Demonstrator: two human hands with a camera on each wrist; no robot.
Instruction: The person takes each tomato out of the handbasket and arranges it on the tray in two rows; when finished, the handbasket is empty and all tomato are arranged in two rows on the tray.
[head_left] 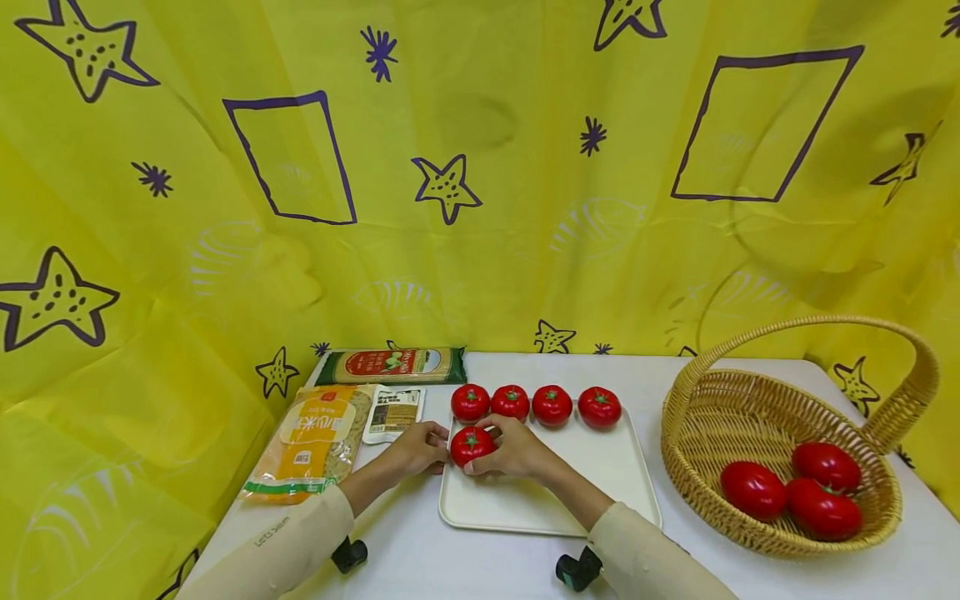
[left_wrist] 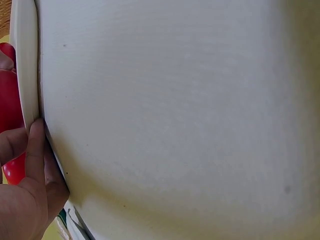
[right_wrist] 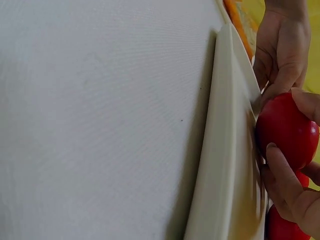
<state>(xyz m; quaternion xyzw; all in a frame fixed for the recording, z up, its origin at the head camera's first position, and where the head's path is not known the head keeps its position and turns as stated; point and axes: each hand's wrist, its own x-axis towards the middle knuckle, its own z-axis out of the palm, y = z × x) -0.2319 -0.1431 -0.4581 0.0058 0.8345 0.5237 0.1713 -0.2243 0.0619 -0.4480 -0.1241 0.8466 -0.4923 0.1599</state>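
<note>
Right fingers (right_wrist: 286, 175) gripping tomato (right_wrist: 285, 127), sleeve (head_left: 292, 546) lettered "Let's", Chinese-labelled bag (head_left: 315, 442)

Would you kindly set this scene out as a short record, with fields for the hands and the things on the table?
Left hand: holds the left edge of the tray
Right hand: grips a tomato
Back row on tray: four tomatoes
Basket: right of tray, three tomatoes inside
Table's left side: orange bag, white packet, green packet behind them
Backdrop: yellow curtain
</note>
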